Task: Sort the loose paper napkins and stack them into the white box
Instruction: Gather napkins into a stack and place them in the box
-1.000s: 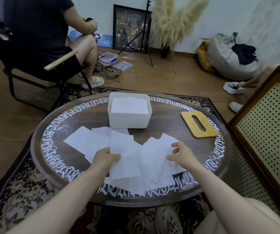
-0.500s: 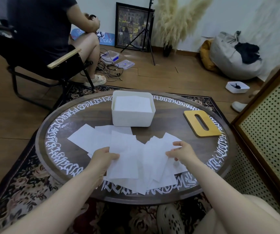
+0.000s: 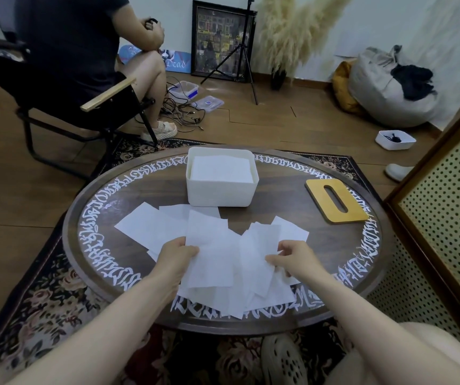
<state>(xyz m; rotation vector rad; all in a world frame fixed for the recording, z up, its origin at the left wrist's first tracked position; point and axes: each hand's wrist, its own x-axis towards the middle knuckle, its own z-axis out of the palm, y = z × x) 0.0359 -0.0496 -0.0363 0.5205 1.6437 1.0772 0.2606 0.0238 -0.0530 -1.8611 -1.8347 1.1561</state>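
Napkins (image 3: 223, 254) lay fanned across the near half of the round wooden table (image 3: 292, 195), some overlapping, the nearest ones reaching its near edge. My left hand (image 3: 174, 258) pinched the left edge of one large napkin (image 3: 209, 257) on top of the spread, thumb over it. My right hand (image 3: 297, 259) had its fingers curled into the right side of the pile, gripping several sheets there. The white box (image 3: 220, 190) stood toward the far edge of the table, a stack of napkins already inside, reaching near the rim. Its wooden slotted lid (image 3: 335, 201) lay off, toward the right edge. I judged myself mid-task, at the gathering step. The next move called for squaring the sheets into one even stack, then carrying it across to the box.
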